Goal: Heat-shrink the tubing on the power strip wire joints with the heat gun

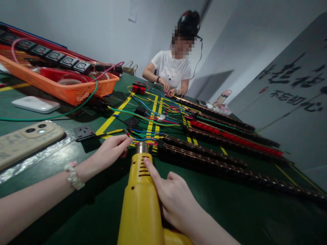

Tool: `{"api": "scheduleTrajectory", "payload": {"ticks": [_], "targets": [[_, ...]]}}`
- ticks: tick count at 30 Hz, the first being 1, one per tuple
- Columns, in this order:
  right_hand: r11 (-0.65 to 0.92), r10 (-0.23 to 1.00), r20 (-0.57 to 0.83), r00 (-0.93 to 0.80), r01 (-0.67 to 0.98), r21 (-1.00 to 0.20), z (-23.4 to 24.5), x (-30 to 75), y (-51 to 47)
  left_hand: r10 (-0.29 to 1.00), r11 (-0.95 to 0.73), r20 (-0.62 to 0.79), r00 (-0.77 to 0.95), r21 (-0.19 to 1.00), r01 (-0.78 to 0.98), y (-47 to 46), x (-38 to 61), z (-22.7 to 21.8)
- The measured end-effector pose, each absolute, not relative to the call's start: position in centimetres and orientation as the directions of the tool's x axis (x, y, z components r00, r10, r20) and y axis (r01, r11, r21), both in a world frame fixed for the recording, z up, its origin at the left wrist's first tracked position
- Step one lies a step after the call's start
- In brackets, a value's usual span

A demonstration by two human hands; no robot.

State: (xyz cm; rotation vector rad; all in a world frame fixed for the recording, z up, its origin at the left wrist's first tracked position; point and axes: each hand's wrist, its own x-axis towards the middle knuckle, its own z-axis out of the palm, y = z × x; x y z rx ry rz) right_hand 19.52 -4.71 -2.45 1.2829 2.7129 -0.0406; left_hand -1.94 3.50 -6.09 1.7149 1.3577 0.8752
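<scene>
Heat gun (140, 200) in right hand (173, 200), wires (145, 137) ahead

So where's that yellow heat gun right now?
Bottom centre of the head view: the yellow heat gun sits in the right hand, its nozzle aimed at the coloured wires beside the left hand.

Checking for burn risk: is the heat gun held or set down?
Held: the right hand grips the heat gun, nozzle aimed at wires by the left hand.

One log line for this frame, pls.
left hand: fingertips on coloured wires | right hand: grips yellow heat gun, nozzle toward wires | nearby: power strips, orange basket | co-worker opposite
</scene>
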Motion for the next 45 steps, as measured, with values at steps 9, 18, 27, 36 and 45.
{"api": "scheduleTrajectory", "payload": {"ticks": [9, 18, 27, 36, 45], "targets": [[0.646, 0.753, -0.148, -0.641, 0.763, -0.017, -2.5, 18.9, -4.8, 0.978, -0.079, 0.006, 0.207, 0.933, 0.350, 3.7, -2.1, -6.2], [0.630, 0.776, -0.022, -0.630, 0.775, 0.048, -2.5, 20.4, -5.4, 0.975, -0.113, 0.030, 0.220, 0.921, 0.373, 3.6, -2.2, -6.3], [0.514, 0.837, 0.132, -0.531, 0.845, 0.143, -2.6, 23.9, -6.8, 0.973, -0.107, 0.024, 0.228, 0.928, 0.357, 3.4, -2.2, -6.2], [0.503, 0.846, 0.136, -0.516, 0.856, 0.121, -2.9, 24.4, -7.4, 0.963, -0.115, 0.023, 0.268, 0.937, 0.330, 3.0, -2.0, -5.9], [0.534, 0.828, 0.104, -0.550, 0.832, 0.150, -2.8, 23.0, -7.3, 0.956, -0.176, 0.059, 0.289, 0.900, 0.399, 2.7, -1.8, -5.6]]}}
